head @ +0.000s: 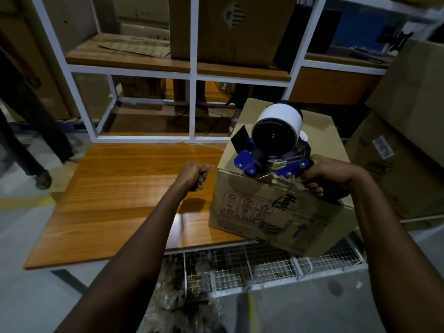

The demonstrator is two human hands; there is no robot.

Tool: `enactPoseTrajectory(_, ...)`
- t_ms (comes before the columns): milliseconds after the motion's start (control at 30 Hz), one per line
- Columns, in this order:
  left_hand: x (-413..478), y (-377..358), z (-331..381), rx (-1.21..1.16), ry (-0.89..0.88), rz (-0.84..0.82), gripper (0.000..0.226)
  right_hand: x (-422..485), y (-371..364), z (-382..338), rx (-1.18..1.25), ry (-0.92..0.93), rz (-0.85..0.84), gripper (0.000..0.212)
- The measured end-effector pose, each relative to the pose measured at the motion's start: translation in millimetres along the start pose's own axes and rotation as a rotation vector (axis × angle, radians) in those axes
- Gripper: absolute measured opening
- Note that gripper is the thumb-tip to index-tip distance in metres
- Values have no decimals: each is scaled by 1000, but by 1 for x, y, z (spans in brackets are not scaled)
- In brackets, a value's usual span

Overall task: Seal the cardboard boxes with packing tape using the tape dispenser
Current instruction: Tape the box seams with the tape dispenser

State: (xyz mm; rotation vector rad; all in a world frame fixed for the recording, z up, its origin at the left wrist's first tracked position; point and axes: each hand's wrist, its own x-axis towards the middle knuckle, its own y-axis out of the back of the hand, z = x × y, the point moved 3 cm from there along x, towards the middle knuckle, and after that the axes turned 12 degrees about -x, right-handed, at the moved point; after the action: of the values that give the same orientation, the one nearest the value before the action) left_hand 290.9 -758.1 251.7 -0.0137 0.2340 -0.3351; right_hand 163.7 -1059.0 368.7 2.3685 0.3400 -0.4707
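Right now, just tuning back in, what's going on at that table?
A person is taping a cardboard box that sits on the wooden table, one near corner overhanging the edge. The right hand grips the tape dispenser by its handle, its front end at the box's top edge. The left hand, left of the box, is curled and seems to pinch a thin strand of clear tape.

You face a wooden tabletop [120,200] before a white shelf rack [193,68]; a wire grate [264,267] lies below you, another person's leg [40,116] at your left.
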Motion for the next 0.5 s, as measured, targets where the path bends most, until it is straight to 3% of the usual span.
enactPoseTrajectory(67, 0, -6, -8, 8, -6, -5, 36, 2, -3, 1, -58, -1, -39, 23)
enactPoseTrajectory(200, -4, -20, -16, -6, -18, -5, 41, 7, 0, 1, -152, -12, -57, 37)
enactPoseTrajectory(367, -6, -25, -17, 32, -67, 0, 38, 5, -1, 0, -140, -43, -77, 26)
enactPoseTrajectory(500, -10, -20, -44, 131, 74, -59, 45, 3, -1, 1, -132, -68, -65, 30)
